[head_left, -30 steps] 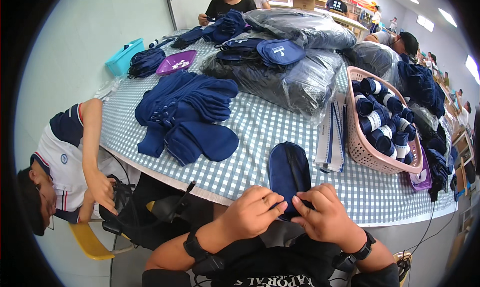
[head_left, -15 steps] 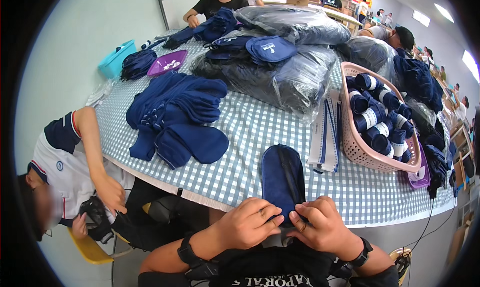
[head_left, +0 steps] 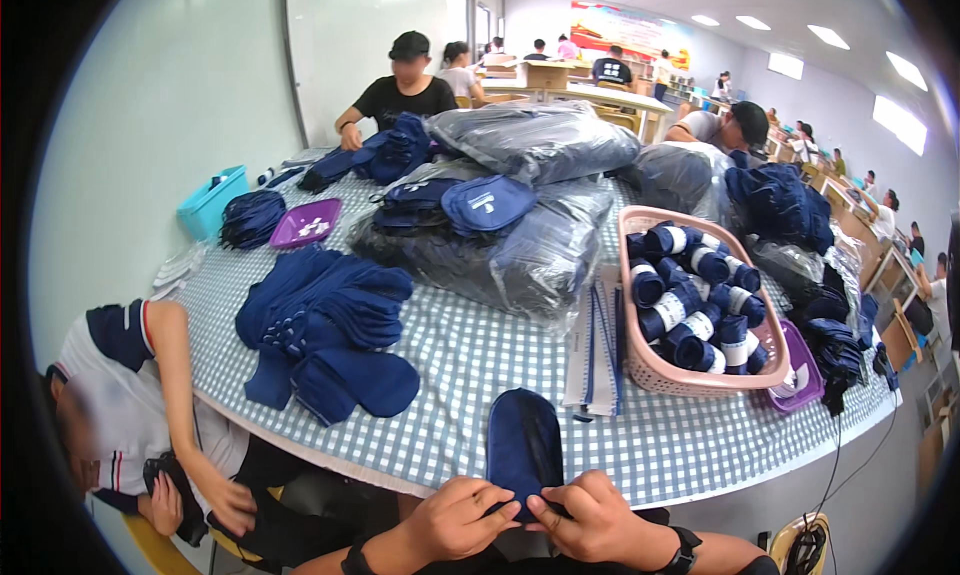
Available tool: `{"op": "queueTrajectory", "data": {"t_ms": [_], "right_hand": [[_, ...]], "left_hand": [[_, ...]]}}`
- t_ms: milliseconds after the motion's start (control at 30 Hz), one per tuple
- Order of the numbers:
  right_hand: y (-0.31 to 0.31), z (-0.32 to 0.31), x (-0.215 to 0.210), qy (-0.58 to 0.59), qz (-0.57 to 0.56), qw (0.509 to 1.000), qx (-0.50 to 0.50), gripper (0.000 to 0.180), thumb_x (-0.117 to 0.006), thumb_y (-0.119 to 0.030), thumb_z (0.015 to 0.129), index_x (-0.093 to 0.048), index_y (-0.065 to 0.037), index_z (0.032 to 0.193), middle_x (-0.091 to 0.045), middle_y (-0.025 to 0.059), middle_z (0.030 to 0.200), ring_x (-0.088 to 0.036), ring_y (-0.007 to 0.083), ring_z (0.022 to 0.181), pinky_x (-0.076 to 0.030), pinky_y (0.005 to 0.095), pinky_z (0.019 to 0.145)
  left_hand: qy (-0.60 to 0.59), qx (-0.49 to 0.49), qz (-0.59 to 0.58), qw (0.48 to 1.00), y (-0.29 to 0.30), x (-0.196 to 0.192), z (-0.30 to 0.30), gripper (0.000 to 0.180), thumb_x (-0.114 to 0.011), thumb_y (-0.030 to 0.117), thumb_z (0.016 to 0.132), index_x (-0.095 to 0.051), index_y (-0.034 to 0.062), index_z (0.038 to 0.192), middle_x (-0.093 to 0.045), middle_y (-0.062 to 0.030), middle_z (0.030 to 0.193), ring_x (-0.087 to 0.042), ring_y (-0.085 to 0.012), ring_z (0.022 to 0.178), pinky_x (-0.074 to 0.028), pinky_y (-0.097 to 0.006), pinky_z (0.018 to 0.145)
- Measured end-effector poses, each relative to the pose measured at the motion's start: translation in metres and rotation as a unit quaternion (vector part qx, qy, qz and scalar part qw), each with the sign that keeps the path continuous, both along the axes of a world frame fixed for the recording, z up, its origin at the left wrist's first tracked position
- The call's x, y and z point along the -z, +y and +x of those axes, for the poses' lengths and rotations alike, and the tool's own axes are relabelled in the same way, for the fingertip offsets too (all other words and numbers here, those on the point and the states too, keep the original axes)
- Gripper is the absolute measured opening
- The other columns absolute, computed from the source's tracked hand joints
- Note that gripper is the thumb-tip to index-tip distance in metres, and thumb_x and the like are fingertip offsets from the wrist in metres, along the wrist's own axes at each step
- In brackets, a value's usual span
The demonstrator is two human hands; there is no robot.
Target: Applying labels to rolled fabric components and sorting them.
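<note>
A long navy fabric pouch with a rounded far end and a dark strip along its right side lies at the table's near edge. My left hand pinches its near end between thumb and fingers. Close beside it, my right hand is closed on the same end, thumb tip against the cloth. The fingertips of both hands almost meet there. What lies under the fingers is hidden.
Navy fabric pieces are heaped to the left on the checked tablecloth. A pink basket holds rolled navy bundles, right of paper strips. Plastic-wrapped bundles stand behind. A co-worker sits close at left.
The view has tilted up, so the table and my hands appear lower and more of the room shows. My hands keep their pinch on the pouch. The co-worker's hand at left has moved down.
</note>
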State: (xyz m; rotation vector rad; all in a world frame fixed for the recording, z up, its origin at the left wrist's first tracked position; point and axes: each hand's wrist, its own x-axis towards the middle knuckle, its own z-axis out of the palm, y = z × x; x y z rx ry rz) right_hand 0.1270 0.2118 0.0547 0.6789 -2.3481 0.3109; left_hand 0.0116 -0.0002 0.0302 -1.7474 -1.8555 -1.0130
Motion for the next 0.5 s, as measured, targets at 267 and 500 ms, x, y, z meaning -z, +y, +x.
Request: {"op": "queueTrajectory", "data": {"t_ms": [267, 500], "right_hand": [[-0.006, -0.008, 0.002, -0.060, -0.068, 0.995, 0.050, 0.038, -0.082, -0.019, 0.080, -0.076, -0.002, 0.113, -0.062, 0.0059, 0.094, -0.055, 0.0224, 0.080, -0.043, 0.0353, 0.070], [-0.011, -0.024, 0.009, -0.077, -0.086, 0.986, 0.124, 0.019, -0.076, -0.016, 0.084, -0.075, -0.006, 0.100, -0.059, 0.0017, 0.087, -0.054, 0.0212, 0.078, -0.039, 0.0372, 0.076]], "left_hand": [[-0.062, -0.042, 0.041, 0.996, 0.008, -0.011, 0.008, 0.027, -0.075, -0.004, 0.077, -0.071, -0.0053, 0.103, -0.069, -0.0178, 0.099, -0.068, -0.0377, 0.089, -0.056, -0.043, 0.079], [-0.106, -0.091, 0.026, 0.990, 0.017, -0.011, 0.007, 0.025, -0.073, -0.008, 0.075, -0.070, -0.0075, 0.100, -0.069, -0.0196, 0.093, -0.068, -0.0377, 0.085, -0.056, -0.043, 0.074]]}}
